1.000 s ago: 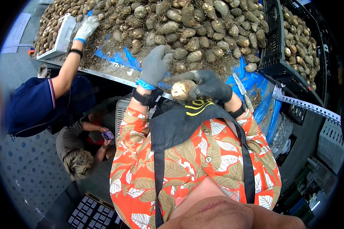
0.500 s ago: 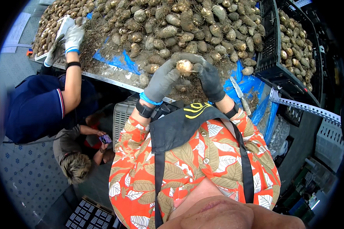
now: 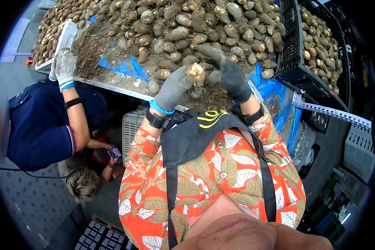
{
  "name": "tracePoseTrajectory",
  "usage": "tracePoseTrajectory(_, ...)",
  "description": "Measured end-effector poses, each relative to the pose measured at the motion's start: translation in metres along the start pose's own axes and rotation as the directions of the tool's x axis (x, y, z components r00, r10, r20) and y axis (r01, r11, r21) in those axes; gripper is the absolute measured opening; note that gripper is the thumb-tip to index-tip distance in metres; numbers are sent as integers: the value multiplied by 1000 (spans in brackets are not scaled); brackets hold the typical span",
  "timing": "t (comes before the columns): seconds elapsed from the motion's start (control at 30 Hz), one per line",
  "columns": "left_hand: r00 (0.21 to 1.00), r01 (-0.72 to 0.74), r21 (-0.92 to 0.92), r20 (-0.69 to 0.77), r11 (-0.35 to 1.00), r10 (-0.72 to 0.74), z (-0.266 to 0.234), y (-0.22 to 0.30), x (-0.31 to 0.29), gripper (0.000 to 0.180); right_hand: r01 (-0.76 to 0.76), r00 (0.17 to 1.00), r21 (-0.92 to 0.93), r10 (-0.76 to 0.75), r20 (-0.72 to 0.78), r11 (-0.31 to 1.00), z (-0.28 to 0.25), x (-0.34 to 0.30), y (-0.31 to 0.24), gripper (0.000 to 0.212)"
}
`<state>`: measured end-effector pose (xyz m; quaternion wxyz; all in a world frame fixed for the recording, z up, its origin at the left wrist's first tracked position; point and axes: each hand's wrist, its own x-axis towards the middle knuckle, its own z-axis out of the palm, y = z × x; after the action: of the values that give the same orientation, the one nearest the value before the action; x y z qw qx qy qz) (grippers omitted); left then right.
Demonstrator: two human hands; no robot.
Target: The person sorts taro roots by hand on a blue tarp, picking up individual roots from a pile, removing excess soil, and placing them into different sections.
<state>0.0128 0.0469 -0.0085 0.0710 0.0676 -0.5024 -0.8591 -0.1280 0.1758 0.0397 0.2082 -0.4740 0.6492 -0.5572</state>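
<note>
My left hand [image 3: 173,88], in a grey work glove with a blue edge, is closed around a small brown taro corm [image 3: 196,72]. The corm's pale end faces up, with papery fibres on it. Just right of it, my right hand [image 3: 230,77], in a darker grey glove, has its fingers apart and nothing visible in them. Its thumb points toward the corm; whether they touch I cannot tell. A big heap of taro corms [image 3: 177,33] lies beyond both hands. Beside my right wrist, part of a knife blade [image 3: 255,92] shows; the rest is hidden behind my arm.
At the right stands a black crate [image 3: 298,68] of corms, near a perforated metal bar [image 3: 333,112]. Blue plastic sheeting [image 3: 274,88] covers part of the table. On the left are a co-worker's gloved hands [image 3: 65,66] by a white board [image 3: 66,35]; another person holds a phone [image 3: 114,152].
My right hand has come off the corm and moved slightly right, its fingers opening. My left hand keeps the corm, shifted a little left. The co-worker's gloved hand has drawn back toward their body.
</note>
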Motion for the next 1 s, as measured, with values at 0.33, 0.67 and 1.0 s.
tracePoseTrajectory(0.33,988,-136,-324,-118,936,103,-15,2,0,63,48,890,-606,241,387,794,-17,-11,38,17)
tracePoseTrajectory(0.67,979,14,273,-200,962,43,4,19,7,52,42,998,-230,-29,57,972,-10,15,-31,38)
tracePoseTrajectory(1.0,967,49,248,-255,967,16,-2,32,-1,42,-36,918,-550,245,312,834,-24,-6,32,16)
